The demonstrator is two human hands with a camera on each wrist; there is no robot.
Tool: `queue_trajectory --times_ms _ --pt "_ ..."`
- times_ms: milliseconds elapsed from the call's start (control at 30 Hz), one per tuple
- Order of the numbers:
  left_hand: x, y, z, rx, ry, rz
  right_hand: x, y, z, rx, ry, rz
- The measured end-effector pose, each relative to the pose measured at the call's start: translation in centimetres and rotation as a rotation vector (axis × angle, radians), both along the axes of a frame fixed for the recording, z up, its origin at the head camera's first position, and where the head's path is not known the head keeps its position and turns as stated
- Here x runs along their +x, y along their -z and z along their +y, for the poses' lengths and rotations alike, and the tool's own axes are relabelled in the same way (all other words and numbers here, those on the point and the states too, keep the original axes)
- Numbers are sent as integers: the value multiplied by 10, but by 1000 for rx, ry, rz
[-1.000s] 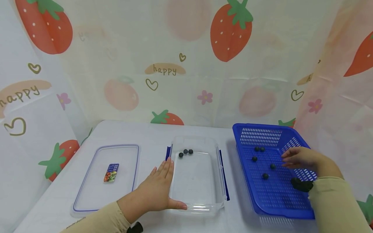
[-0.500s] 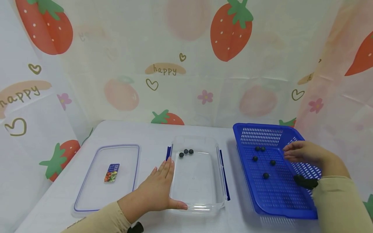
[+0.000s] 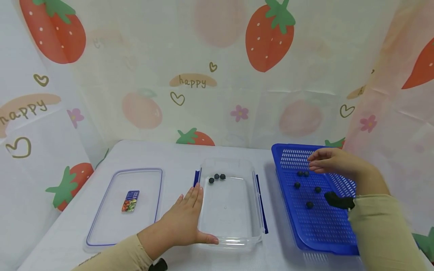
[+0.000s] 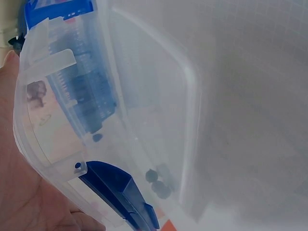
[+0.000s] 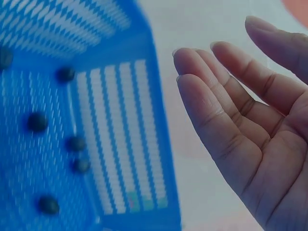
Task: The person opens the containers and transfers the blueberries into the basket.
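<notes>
My left hand (image 3: 179, 218) rests against the near left side of a clear plastic container (image 3: 225, 222), its fingers straight and thumb spread along the front. Three small dark round berries, like blueberries (image 3: 217, 176), lie at the container's far left; the left wrist view shows them through the wall as dark blobs (image 4: 159, 185). Over the far part of a blue plastic basket (image 3: 325, 226) hovers my right hand (image 3: 342, 163). Its fingers are loosely bent, and the right wrist view shows nothing in the palm (image 5: 269, 125). Several similar dark berries (image 5: 37, 122) sit apart on the basket floor.
At the left lies a clear lid (image 3: 101, 229) with a blue rim and a colourful label (image 3: 130, 201). Blue side clips (image 3: 262, 207) stand out from the container. A strawberry-print curtain (image 3: 217, 105) hangs behind the white-covered table (image 3: 176, 154).
My right hand first shifted slightly right and up, then moved left and further up over the basket's far end. The left hand, container and berries have stayed in place.
</notes>
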State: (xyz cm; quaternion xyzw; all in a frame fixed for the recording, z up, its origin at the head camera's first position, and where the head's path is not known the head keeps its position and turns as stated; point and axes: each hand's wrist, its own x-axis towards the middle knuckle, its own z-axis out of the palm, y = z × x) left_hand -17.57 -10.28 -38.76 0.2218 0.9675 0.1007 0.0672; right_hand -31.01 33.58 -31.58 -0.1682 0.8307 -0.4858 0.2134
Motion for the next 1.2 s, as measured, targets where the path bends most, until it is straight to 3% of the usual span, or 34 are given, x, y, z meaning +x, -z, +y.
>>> queue_trajectory --times_ms 367,700,900,1200 --pt "0 1 0 1 6 -4 -14 -12 -54 -16 -56 21" --pt "-2 2 0 -9 6 -1 -25 -12 -110 -48 -80 -12" --pt "-2 1 1 -26 4 10 -26 -5 -147 -42 -88 -2" --pt "-2 0 3 -50 -10 17 -33 18 -199 -55 -64 -68"
